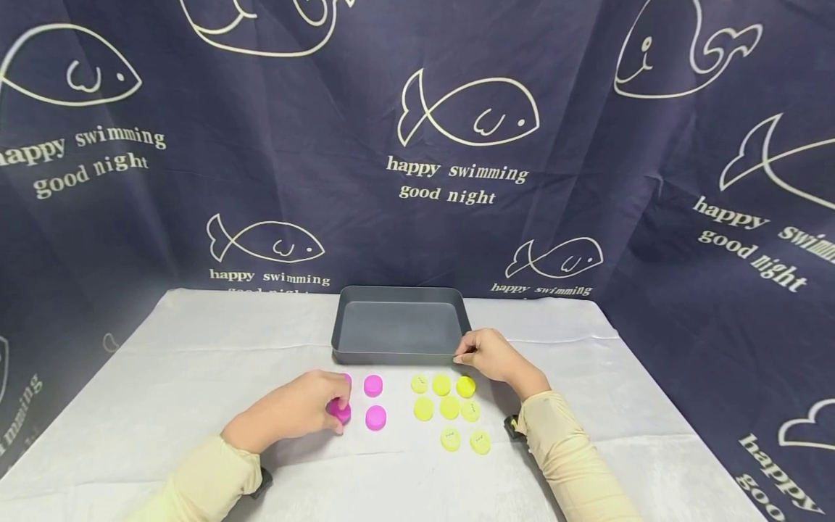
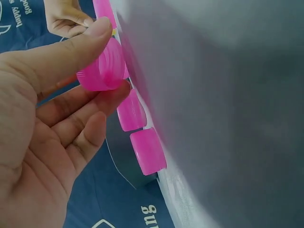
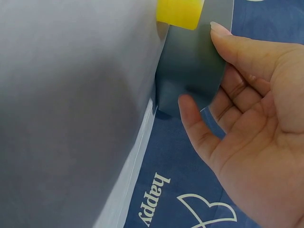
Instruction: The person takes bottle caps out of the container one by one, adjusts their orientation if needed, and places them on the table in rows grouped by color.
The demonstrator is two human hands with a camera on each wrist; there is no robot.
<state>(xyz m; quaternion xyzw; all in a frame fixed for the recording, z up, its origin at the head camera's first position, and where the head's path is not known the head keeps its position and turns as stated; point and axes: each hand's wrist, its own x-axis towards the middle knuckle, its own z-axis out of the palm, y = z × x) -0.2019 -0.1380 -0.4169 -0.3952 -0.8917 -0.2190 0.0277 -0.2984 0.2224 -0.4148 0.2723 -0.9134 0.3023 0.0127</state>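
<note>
My left hand [image 1: 287, 409] pinches a pink bottle cap [image 2: 102, 71] between thumb and fingers, its hollow ridged side partly turned to the left wrist camera. Other pink caps [image 1: 373, 385] lie close by on the white cloth, one partly hidden by the fingers. At the front right corner of a dark grey rectangular tray [image 1: 401, 358], my right hand [image 1: 493, 355] grips the rim. Its thumb [image 3: 237, 45] lies at the wall's edge, with fingers curled behind the wall. Just in front of that corner sits a yellow cap [image 1: 466, 386].
Several more yellow caps [image 1: 449, 407] lie in rough rows right of the pink ones, some with small dark marks. The white-clothed table [image 1: 248, 326] meets a dark blue curtain [image 1: 365, 181] with fish drawings and lettering at its back and sides.
</note>
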